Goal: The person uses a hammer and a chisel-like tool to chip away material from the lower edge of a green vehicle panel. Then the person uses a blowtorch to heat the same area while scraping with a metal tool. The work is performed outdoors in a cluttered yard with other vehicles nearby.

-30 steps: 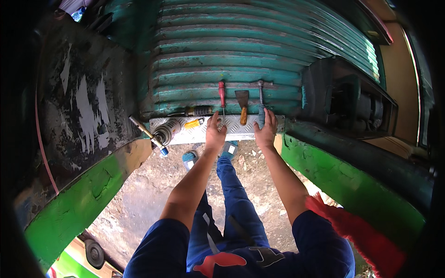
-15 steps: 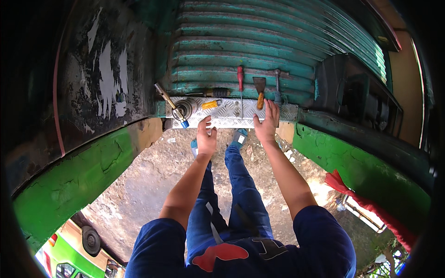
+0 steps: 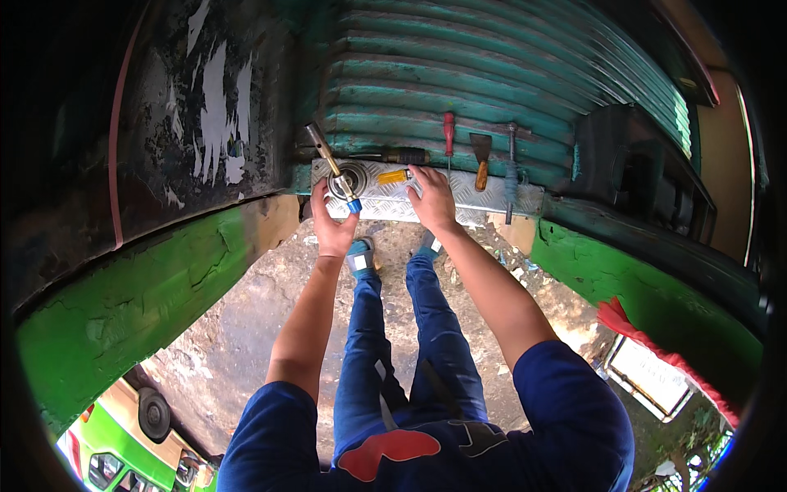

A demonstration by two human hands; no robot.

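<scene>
A gas torch [image 3: 334,166] with a brass tube and a blue knob stands on a round canister at the left of the silver tread-plate step. My left hand [image 3: 332,232] curls round the canister's near left side, its thumb by the blue knob. My right hand [image 3: 433,203] reaches over the step with its fingers apart, fingertips at the right end of a small yellow lighter-like object [image 3: 392,176]. A red-handled screwdriver [image 3: 448,135] lies just beyond that hand, its shaft partly hidden. Further right are a scraper [image 3: 481,164] with a wooden handle and a long metal tool [image 3: 511,168] with a wrapped grip.
The step [image 3: 475,201] meets a ribbed green metal floor [image 3: 459,74]; a dark-handled tool [image 3: 402,155] lies along their joint. Green painted panels [image 3: 156,303] flank my legs. A black housing [image 3: 623,156] stands at right, and a red cloth [image 3: 656,348] hangs lower right.
My left hand has moved left to the torch canister. My right hand has moved left from the scraper to the yellow object. The view has shifted slightly.
</scene>
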